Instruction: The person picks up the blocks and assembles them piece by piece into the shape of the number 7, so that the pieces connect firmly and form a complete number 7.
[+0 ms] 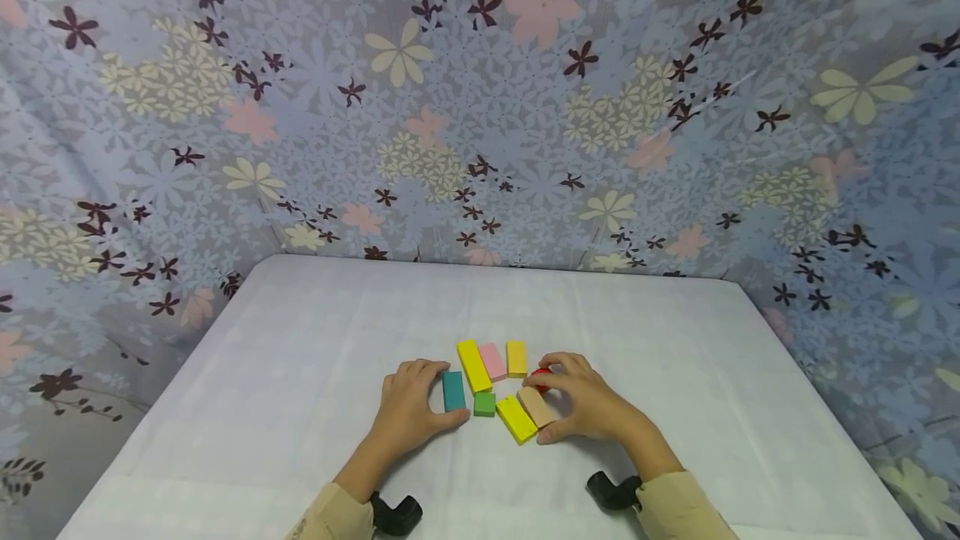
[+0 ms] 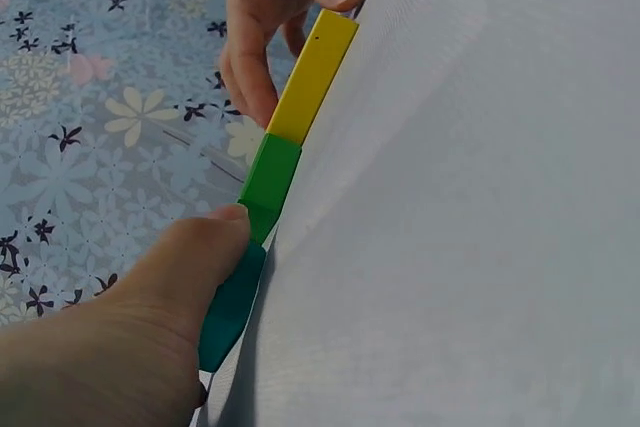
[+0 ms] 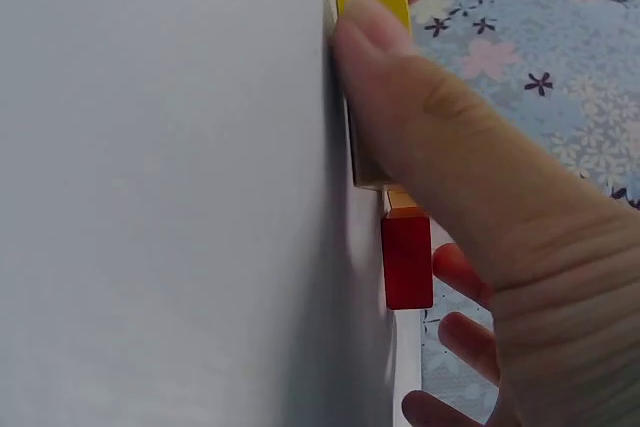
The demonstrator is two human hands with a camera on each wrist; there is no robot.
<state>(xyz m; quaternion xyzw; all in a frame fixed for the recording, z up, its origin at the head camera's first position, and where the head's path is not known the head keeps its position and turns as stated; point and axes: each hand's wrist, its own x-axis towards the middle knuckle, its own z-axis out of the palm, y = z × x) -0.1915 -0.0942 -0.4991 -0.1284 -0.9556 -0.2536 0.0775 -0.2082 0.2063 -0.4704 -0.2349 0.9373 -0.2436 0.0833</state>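
A teal block (image 1: pixel 453 392) lies on the white-covered table, and my left hand (image 1: pixel 405 407) pinches it lengthwise, fingertips at its far end and thumb at its near end. Just right of it sits a small green block (image 1: pixel 484 404). My right hand (image 1: pixel 588 401) spans a tan block (image 1: pixel 535 407), thumb at the near end, index fingertip by the far end. Under its fingers a red piece (image 1: pixel 541 379) shows, partly hidden. Against the tan block's left side leans a yellow block (image 1: pixel 516 419). The left wrist view shows the left thumb (image 2: pixel 190 257) beside the green and teal blocks.
Beyond the hands lie a long yellow block (image 1: pixel 474 366), a pink block (image 1: pixel 492 362) touching it, and a shorter yellow block (image 1: pixel 517 359). A flowered cloth (image 1: pixel 480 107) hangs behind the table (image 1: pixel 337 307). Black curved pieces (image 1: pixel 397 515) sit at both wrists.
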